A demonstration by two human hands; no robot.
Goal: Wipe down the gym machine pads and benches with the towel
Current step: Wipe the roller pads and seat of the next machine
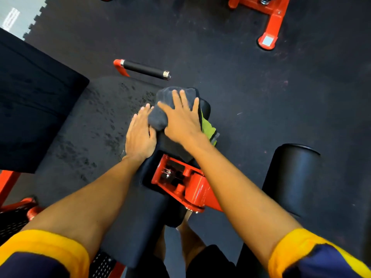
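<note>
Hands together at centre frame, both flat, neither gripping. Right hand palm-down on a dark grey towel, fingers straight and spread, pressing it onto the black machine pad beneath. Left hand just left of it, fingers straight and close together, laid along the pad's left side, thumb side touching the towel's bunched edge. Lime-green side of the towel showing beside the right wrist, hanging off the pad's right edge. Below the hands, toward the bottom of the frame, a red steel bracket set into the pad. Lower right, a black roller pad, well apart from the towel. Left of the hands, a broad dark seat pad speckled with wet-looking marks; above it at far left, a black bench pad. Just above the towel, a black-gripped handle on a red arm. Upper right, a red frame foot on black rubber floor. Yellow sleeve cuffs at both bottom corners.
</note>
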